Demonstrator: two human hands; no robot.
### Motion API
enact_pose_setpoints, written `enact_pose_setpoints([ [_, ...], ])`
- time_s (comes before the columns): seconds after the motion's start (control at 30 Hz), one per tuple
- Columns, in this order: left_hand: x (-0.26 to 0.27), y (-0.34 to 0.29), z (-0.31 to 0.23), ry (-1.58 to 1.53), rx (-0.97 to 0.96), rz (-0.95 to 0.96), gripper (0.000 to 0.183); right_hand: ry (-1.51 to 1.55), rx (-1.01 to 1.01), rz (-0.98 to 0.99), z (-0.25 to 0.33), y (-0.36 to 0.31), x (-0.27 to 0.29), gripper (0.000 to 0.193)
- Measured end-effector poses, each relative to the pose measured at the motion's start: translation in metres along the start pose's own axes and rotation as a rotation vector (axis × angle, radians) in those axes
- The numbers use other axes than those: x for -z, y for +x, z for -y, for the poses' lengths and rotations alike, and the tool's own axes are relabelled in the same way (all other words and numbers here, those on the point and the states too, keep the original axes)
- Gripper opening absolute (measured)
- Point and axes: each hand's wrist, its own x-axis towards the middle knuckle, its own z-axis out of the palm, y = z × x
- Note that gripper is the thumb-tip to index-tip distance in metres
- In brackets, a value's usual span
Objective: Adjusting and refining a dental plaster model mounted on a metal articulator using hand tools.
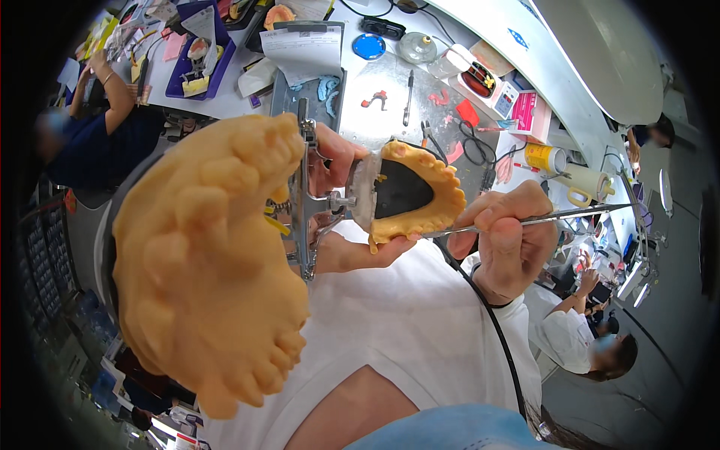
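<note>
My left hand (351,253) is wrapped round a metal dental articulator (300,217), which is swung wide apart. On one side of it a large yellow-tan dental cast (202,247) looms close to the camera. The other side carries a horseshoe-shaped tan cast (454,196) with a dark middle, set on whitish plaster (363,191). Pinched in my right hand (517,229) is a slim metal dental carver (574,214). Its working tip touches or lies very near the cast's near edge, beside my left fingertips; exact contact cannot be made out.
On the bench lie a black pen (409,97), red wax pieces (466,112), a glass burner (417,48) and a blue round lid (368,46). A grey tray (341,112) holds blue pieces. A black cable (495,322) hangs beside me. Co-workers sit left and right.
</note>
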Motion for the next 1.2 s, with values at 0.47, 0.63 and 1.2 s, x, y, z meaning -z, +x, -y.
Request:
enact_pose_setpoints([
  [0.47,0.010,0.010,-0.001,-0.183,-0.075,-0.009,0.079,0.044,0.156,-0.181,-0.013,-0.004,-0.005,0.032],
  [0.63,0.015,0.011,-0.009,-0.232,-0.104,-0.015,0.081,0.007,0.194,-0.099,-0.013,-0.004,0.001,0.032],
  [1.2,0.041,0.009,-0.084,-0.028,0.071,-0.039,0.061,0.063,0.201,-0.100,-0.017,-0.005,-0.002,0.032],
])
